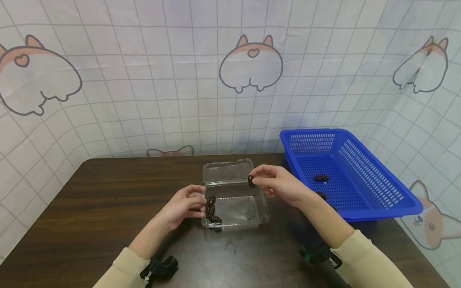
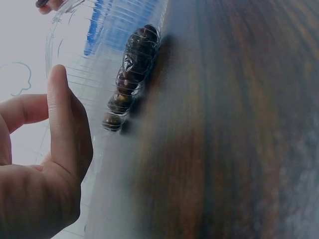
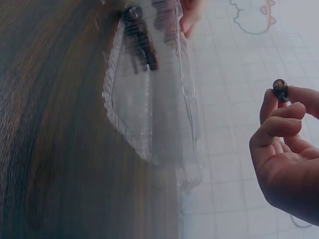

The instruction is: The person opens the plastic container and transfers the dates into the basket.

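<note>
A: Right hand [image 1: 279, 185] — fingers?

B: Thumb and fingertips pinch one dark date [image 1: 251, 181], other fingers curled in. It hangs over the clear clamshell box [image 1: 237, 210], near the hinge on the box's right side, not touching the plastic.

A: Left hand [image 1: 183, 206]?

B: At the box's left wall. Fingers bent, tips at the rim; the wrist view shows the thumb [image 2: 62, 114] straight, lying along the plastic. Whether the fingers actually clamp the wall, I cannot tell.

A: Box contents?

B: Three or so dark dates in a row [image 1: 211, 210] against the left wall, just inside from the left fingertips. Lid [image 1: 227, 172] flung open behind the box, lying flat on the dark wooden table [image 1: 108, 200].

A: Anything else?

B: Blue mesh basket [image 1: 378, 188], right of the box, well apart from it. One loose date on its floor [image 1: 321, 178]; more dark shapes partly hidden behind the right wrist.
</note>
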Demonstrator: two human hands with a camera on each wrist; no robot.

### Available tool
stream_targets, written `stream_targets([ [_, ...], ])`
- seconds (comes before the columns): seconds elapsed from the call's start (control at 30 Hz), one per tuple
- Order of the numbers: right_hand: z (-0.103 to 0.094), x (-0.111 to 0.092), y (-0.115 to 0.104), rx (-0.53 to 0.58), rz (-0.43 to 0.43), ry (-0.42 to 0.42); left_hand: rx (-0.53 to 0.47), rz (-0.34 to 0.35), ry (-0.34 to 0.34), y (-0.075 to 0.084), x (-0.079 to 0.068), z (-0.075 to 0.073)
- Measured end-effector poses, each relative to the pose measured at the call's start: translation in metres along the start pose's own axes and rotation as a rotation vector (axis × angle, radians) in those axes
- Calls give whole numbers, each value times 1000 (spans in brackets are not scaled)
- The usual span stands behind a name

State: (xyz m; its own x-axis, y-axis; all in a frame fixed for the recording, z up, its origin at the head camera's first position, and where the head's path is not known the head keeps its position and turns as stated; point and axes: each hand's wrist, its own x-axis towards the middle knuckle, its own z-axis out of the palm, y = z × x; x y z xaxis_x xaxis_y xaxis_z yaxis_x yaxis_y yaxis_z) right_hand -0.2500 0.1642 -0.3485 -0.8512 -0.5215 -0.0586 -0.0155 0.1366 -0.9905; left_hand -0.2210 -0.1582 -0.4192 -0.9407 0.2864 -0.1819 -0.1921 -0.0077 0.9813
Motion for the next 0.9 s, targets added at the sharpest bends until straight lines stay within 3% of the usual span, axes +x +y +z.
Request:
stream_targets([
  [0.57,-35,-27,-8,-25,4,96,-7,-3,-7,0,0,0],
  [0.9,-51,-36,-10,17,8,146,-4,1,0,-3,3,0],
])
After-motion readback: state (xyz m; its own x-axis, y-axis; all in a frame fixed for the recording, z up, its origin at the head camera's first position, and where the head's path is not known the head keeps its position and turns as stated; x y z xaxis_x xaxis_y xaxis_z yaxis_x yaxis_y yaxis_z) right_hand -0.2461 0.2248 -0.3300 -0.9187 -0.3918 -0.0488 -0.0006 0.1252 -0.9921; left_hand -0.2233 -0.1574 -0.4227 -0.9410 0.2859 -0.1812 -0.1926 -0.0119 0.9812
